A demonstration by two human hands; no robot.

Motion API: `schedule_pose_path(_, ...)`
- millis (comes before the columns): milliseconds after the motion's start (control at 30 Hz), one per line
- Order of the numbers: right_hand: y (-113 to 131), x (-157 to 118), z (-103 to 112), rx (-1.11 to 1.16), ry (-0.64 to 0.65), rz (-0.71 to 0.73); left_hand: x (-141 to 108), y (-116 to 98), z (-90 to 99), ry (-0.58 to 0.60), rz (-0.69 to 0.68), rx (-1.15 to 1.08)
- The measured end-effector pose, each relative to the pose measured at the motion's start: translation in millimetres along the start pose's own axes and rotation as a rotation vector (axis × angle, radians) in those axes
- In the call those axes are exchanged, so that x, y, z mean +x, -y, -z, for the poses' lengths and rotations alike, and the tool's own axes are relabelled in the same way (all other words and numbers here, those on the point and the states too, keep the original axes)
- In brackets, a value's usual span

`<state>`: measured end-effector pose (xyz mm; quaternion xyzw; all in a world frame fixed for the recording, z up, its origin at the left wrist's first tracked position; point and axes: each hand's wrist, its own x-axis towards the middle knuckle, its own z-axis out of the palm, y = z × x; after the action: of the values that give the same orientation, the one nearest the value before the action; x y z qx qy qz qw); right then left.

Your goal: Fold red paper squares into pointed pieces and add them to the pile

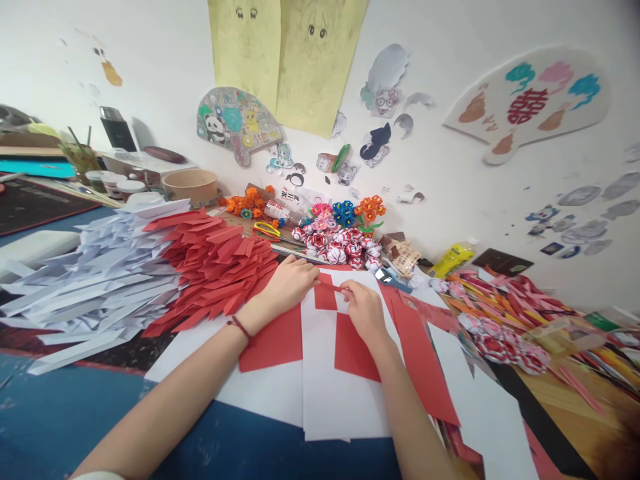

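Observation:
Between my two hands a narrow strip of red paper (331, 287) is stretched, lifted a little above the sheets. My left hand (293, 283) pinches its left end; a dark red cord circles that wrist. The right end sits between the thumb and fingers of my right hand (364, 308). Beneath them lie white paper sheets (320, 393) with red paper pieces (356, 350) on top. Left of my left hand is a heap of folded red paper strips (220, 263), and beside it a heap of folded white paper strips (115, 267).
Red-and-white paper flowers (340, 245) and orange flowers (250, 203) stand along the wall behind a bowl (190, 187). At right are a yellow bottle (453, 259), loose coloured strips (525, 297) and more rolled flowers (510, 343). A black flask (117, 130) stands back left.

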<state>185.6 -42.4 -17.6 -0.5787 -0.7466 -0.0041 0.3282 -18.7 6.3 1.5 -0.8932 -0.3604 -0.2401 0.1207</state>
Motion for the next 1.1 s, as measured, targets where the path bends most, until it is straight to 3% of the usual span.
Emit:
schedule_pose_path(500, -2.2, -0.1, 0.3, -0.022, -0.030, 0.006, 0.9, -1.5, -0.9, 0.045, 0.046, -0.137)
schedule_pose_path(1100, -1.3, 0.7, 0.0, -0.047, -0.028, -0.042, 0.3, -0.9, -1.7, 0.045, 0.100, -0.053)
